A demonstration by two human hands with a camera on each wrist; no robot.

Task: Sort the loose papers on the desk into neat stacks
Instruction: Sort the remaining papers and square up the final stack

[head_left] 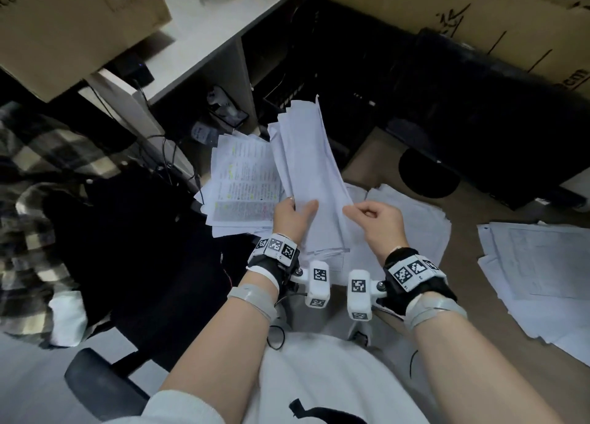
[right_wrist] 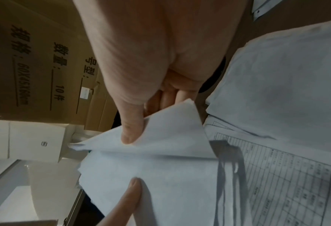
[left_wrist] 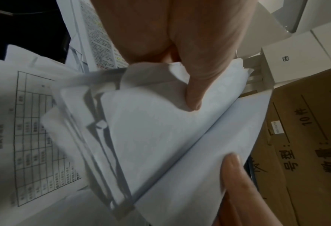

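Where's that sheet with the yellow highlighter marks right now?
In the head view the highlighted sheet tops a loose pile on the left, just beyond the left hand and partly hidden behind the held bundle of papers.

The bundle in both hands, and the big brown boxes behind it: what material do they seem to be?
The bundle looks like thin matte white paper: it bends and fans into separate sheets where the left hand and right hand hold it. The brown boxes look like plain cardboard, dull tan with black printing and folded edges.
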